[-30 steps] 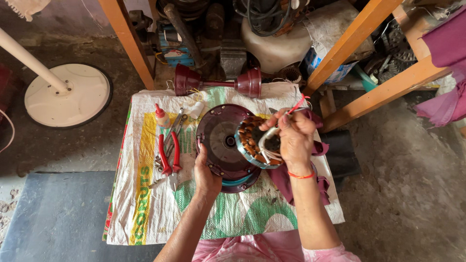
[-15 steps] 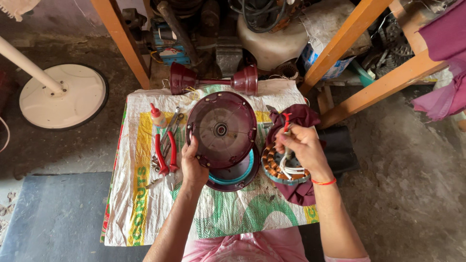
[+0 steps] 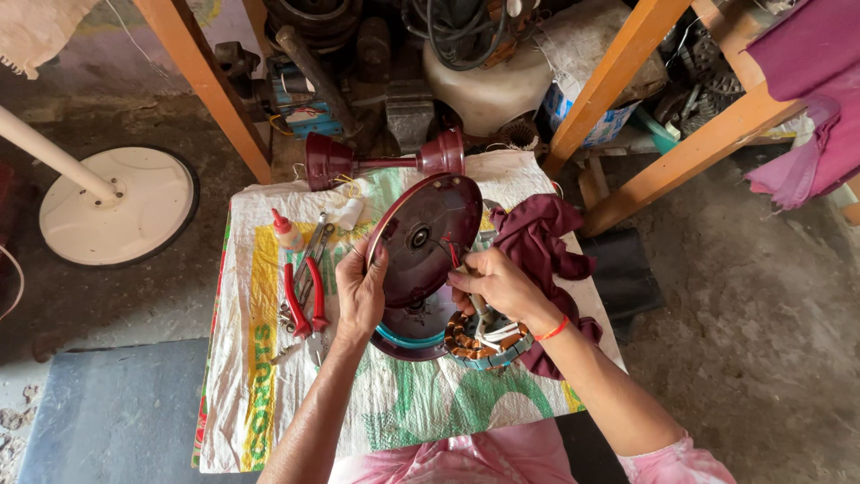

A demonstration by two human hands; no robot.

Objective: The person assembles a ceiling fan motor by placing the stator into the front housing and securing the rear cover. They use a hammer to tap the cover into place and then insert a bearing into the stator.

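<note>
While the left hand (image 3: 360, 296) clamps the rim of the maroon motor cover (image 3: 424, 235) and tips it up on edge, the right hand (image 3: 495, 285) closes on the white wire leads (image 3: 495, 333) that rise from the copper-wound stator (image 3: 484, 339). That cover looks like rigid metal with a smooth painted face, so I'd judge it fairly heavy and a bit slick; the rim, where the fingers already wrap, seems the safest hold. It stands tilted over the lower cover half (image 3: 414, 333), which lies flat on the woven sack (image 3: 269, 376) spread over the worktop.

The stator sits just beside that lower half, touching the maroon cloth (image 3: 542, 246). Its windings look delicate, and the thin leads would not take much pulling, so lifting by the core seems wiser than by the wires.

Left of the hands lie red-handled pliers (image 3: 303, 300) and a small red-capped bottle (image 3: 287, 233), near but not touching the cover. Behind it a maroon down rod (image 3: 385, 163) lies across the far edge. An orange wooden frame (image 3: 618, 76) crowds the right, and a white stand base (image 3: 116, 206) rests on the floor, well apart.
</note>
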